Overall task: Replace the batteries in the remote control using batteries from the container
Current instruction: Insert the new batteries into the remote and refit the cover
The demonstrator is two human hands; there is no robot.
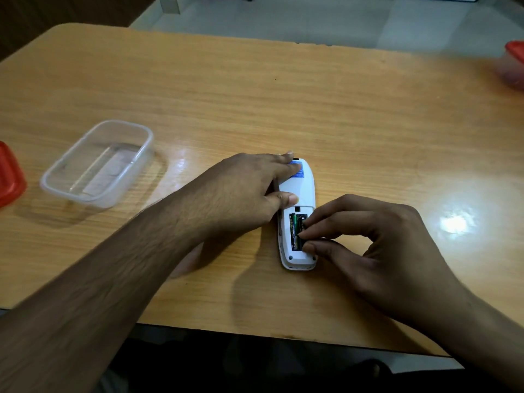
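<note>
Right hand [377, 239] pinching the second dark battery [304, 228] between thumb and forefinger, seating it into the right-hand slot of the open compartment; a grip that small and fine probably because the slot leaves little room beside the green-and-black battery [295, 231] already lying in the left slot. Left hand [243, 188] spread flat, fingers straight across the far end and thumb pressing the near edge of the white oval plastic remote control [297, 199], face down on the light wooden table [283, 95], likely pinned so the push against the spring contact cannot slide it. Blue label [297, 169] on the remote's back partly under the fingers. Off to the left, well apart, the clear rectangular plastic container [97, 163], open and showing no batteries inside, so the supply looks already taken out. At the left edge, a red lid [10, 174] just beside the container. Far right, a blurred second red-lidded tub [513, 63]. Compartment cover not discernible; closing not yet done.
</note>
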